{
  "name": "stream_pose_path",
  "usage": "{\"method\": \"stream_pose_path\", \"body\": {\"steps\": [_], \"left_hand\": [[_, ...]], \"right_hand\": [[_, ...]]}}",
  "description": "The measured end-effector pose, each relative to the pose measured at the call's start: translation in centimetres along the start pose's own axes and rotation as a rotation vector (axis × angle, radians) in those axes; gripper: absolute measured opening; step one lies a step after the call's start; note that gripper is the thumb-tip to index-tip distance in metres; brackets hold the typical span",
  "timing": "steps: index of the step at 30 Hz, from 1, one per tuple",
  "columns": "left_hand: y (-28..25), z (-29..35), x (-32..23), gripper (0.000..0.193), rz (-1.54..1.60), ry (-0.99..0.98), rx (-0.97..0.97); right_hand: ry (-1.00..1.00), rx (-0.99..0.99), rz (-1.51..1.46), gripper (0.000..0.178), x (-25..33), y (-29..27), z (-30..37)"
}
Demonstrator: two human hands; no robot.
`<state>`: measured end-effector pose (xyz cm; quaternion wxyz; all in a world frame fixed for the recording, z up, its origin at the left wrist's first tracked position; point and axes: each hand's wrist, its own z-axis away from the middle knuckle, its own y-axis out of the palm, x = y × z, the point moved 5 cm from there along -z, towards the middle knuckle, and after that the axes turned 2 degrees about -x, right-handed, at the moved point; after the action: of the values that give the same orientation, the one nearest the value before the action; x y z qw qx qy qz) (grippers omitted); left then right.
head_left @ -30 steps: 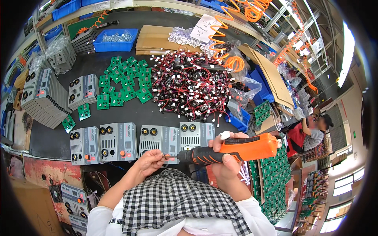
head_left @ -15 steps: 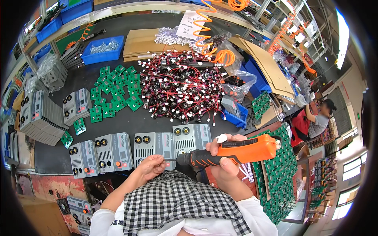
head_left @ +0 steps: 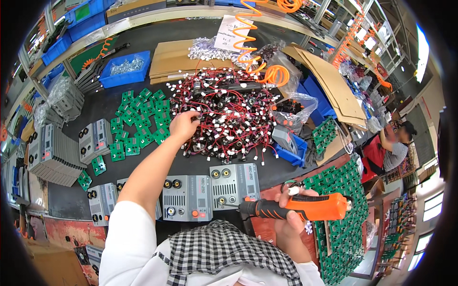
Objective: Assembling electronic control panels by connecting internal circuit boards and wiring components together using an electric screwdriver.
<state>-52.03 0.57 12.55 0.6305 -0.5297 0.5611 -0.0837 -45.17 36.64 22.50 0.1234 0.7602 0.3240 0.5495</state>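
Note:
My left hand point(head_left: 183, 126) reaches out to the left edge of a heap of black parts with red wires and white connectors point(head_left: 229, 114). Its fingertips are pinched together; what they hold, if anything, is too small to tell. In my right hand point(head_left: 292, 217) lies an orange and black electric screwdriver point(head_left: 315, 206), held level with its black nose pointing left. A white cover wraps one right fingertip. Below the heap stand grey machine front panels, one point(head_left: 196, 190) with an orange knob and another point(head_left: 234, 183) beside it. My left forearm partly hides a further panel.
Green circuit boards point(head_left: 143, 121) lie left of the heap, near stacked grey panels point(head_left: 55, 155). Behind are a blue bin of screws point(head_left: 125, 69) and cardboard sheets point(head_left: 179, 59). An orange coiled hose point(head_left: 274, 75) hangs overhead. More boards point(head_left: 343, 224) and a seated person point(head_left: 393, 148) are right.
My left hand has left the screwdriver's tip and stretched forward to the wired parts. My right hand has drawn the screwdriver right and slightly toward me, off the panels.

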Motion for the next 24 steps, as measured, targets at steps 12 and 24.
{"method": "stream_pose_path", "body": {"steps": [12, 24], "left_hand": [[-1.0, 3.4, -0.2, 0.011, 0.961, -0.398, 0.523], [-8.2, 20.5, 4.9, 0.019, 1.990, -0.797, -0.190]], "right_hand": [[-0.098, -0.068, 0.133, 0.052, 2.1, -1.6, -0.1], [0.071, 0.251, -0.116, 0.054, -2.1, 5.5, -0.8]]}}
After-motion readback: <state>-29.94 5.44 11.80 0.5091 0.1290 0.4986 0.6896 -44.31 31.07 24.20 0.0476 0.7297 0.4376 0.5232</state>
